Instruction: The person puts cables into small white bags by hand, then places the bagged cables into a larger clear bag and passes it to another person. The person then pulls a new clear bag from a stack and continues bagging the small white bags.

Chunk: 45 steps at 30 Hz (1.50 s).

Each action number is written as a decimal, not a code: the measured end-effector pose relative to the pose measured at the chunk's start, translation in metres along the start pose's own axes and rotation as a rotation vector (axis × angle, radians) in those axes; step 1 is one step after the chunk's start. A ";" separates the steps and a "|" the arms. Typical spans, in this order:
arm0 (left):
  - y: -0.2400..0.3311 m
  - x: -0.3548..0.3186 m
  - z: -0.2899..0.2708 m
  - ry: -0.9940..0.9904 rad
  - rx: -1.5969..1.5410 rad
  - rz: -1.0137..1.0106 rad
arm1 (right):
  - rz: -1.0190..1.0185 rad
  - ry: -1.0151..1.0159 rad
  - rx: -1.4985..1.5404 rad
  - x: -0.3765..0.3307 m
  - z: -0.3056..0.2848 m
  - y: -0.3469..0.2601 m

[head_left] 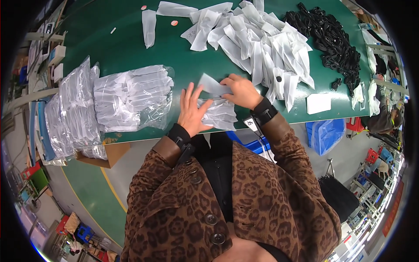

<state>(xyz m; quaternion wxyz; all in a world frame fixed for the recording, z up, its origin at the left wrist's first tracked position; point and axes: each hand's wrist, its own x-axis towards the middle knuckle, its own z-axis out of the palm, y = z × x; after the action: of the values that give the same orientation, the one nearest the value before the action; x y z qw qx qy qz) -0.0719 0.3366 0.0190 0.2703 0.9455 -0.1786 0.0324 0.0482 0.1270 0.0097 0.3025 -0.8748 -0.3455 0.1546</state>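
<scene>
My right hand (242, 92) pinches the end of a flat white paper-like sleeve (210, 84), which lies at a slant near the table's front edge. Beneath it is a small stack of similar white sleeves (221, 114), laid side by side. My left hand (190, 114) rests at the stack's left side with its fingers spread, the fingertips close to the held sleeve. Whatever is inside the sleeves cannot be made out. Beyond my right hand spreads a large loose heap of white sleeves (257, 37).
Clear plastic bags packed with white sleeves (133, 98) stand on the green table (118, 48) at left. Coiled black cables (327, 39) are piled at far right, with a white card stack (318, 104) nearer. A lined blue bin (325, 135) and a cardboard box (115, 155) sit below.
</scene>
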 end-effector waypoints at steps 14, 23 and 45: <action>-0.019 -0.006 0.025 -0.082 -0.263 0.039 | -0.327 0.139 0.079 -0.048 0.010 -0.036; -0.023 -0.015 0.047 -0.010 -0.323 0.070 | -0.278 0.091 -0.118 -0.064 0.037 -0.026; 0.008 -0.091 -0.045 0.750 -0.006 -0.629 | -0.286 -0.392 0.556 0.063 0.065 -0.080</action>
<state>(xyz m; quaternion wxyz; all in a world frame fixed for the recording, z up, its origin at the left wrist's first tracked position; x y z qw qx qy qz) -0.1583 0.3832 0.0470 0.3154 0.8761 0.2252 0.2869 0.0214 0.2447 0.0064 0.4752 -0.6558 -0.4605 0.3635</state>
